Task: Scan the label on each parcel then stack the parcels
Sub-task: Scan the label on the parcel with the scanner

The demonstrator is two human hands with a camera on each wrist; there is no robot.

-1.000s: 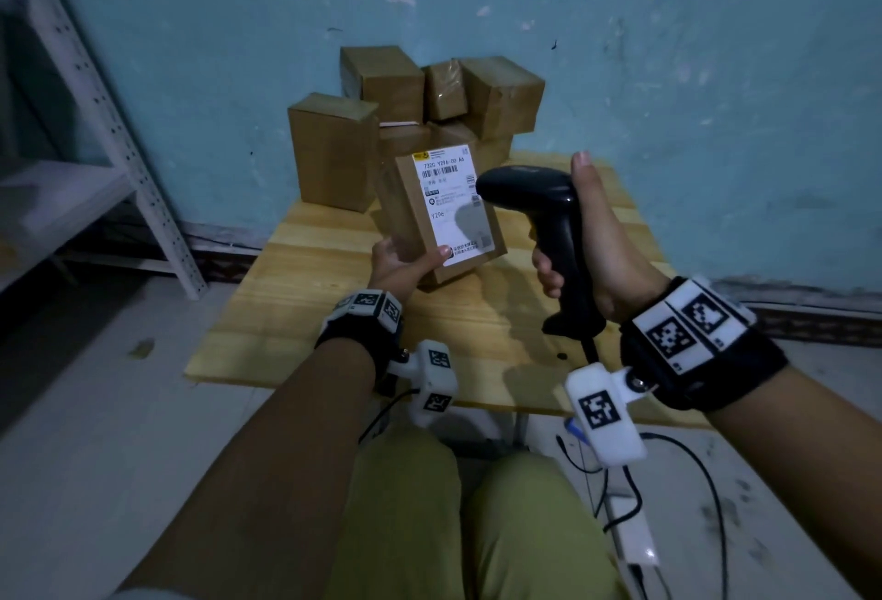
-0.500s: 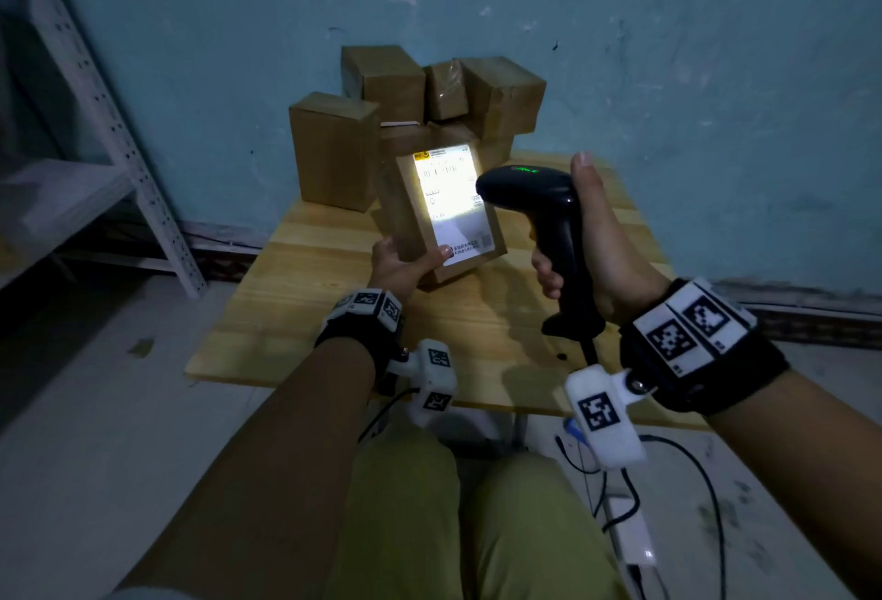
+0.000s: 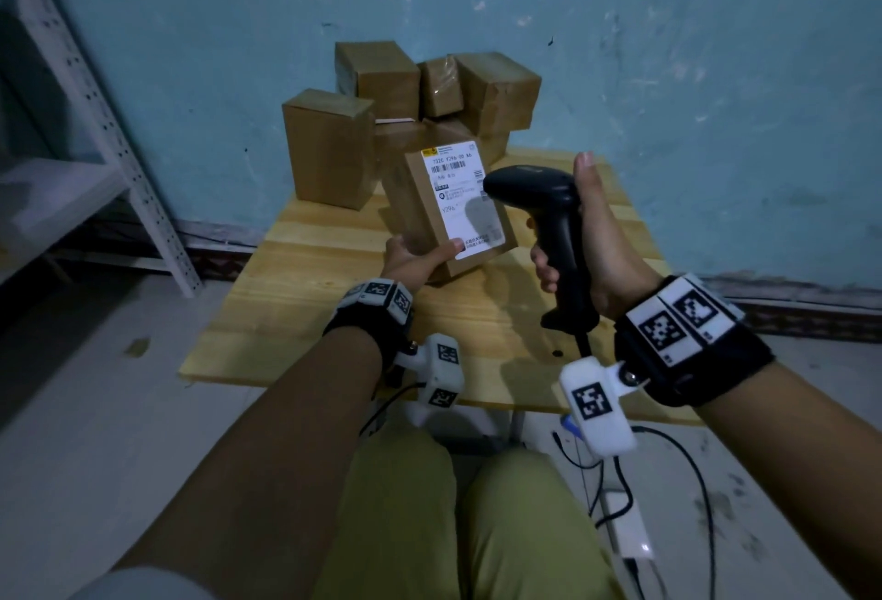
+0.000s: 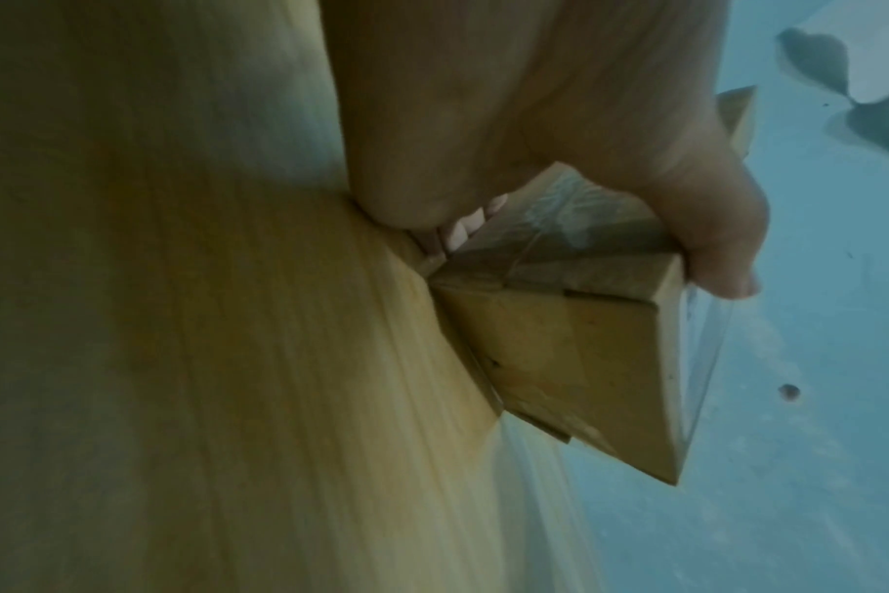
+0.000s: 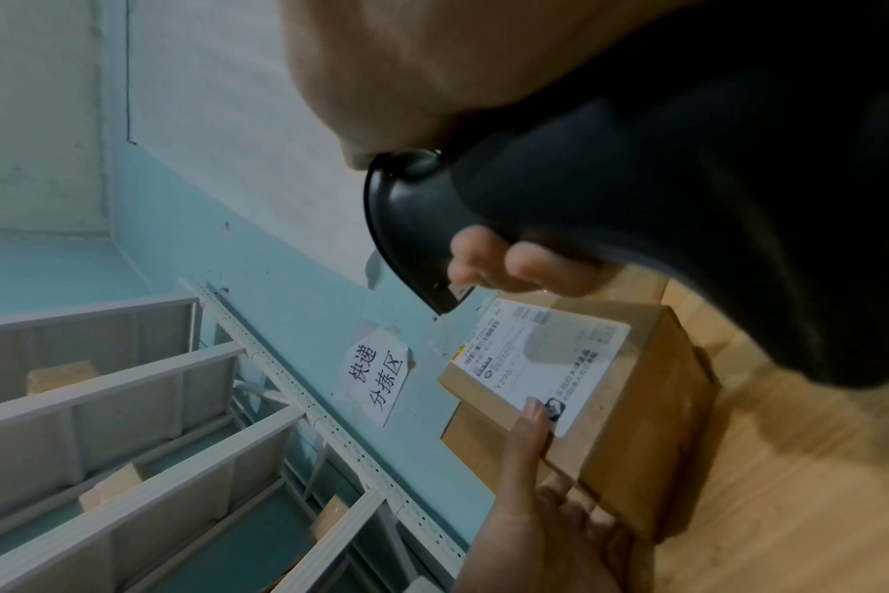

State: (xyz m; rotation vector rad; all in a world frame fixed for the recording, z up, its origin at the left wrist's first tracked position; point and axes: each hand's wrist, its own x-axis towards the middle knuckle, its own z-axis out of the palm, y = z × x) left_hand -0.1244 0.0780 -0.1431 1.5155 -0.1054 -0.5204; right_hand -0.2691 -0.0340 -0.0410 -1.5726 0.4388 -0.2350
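1. Holding the parcel (image 3: 456, 213) tilted above the wooden table (image 3: 305, 294), near its far middle: left hand (image 3: 413, 260) cupping the lower corner, thumb pressing the edge of the white label (image 3: 465, 198).
2. Gripping the black scanner (image 3: 544, 227): right hand (image 3: 589, 241) wrapping the handle, nose aiming at the label.
3. Showing the label plain and legible now, no longer washed bright by the scan light of half a second ago; probably signalling a finished read.
4. Waiting behind: stacked parcels (image 3: 410, 88) against the wall, likely receiving this one next.
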